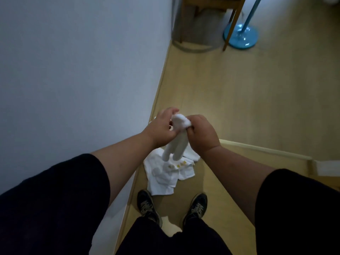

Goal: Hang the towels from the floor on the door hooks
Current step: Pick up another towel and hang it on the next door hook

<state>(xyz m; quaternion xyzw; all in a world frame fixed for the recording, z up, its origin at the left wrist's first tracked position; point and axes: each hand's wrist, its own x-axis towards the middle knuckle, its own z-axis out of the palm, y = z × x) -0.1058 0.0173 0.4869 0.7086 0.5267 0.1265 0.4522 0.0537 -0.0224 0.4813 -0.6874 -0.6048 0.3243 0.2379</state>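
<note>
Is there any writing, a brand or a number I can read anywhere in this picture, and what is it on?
No text here is readable.
Floor towel: small yellow marks near one edge, too blurred to tell whether they are letters or a pattern.
Fan base: a small dark mark near its front rim, too small to read.
Held towel, shoes, wall: no text visible.

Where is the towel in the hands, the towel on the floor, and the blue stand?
held towel (177,142), head view, its hanging middle
floor towel (161,175), head view, its crumpled middle
blue stand (241,36), head view, its round base
</note>
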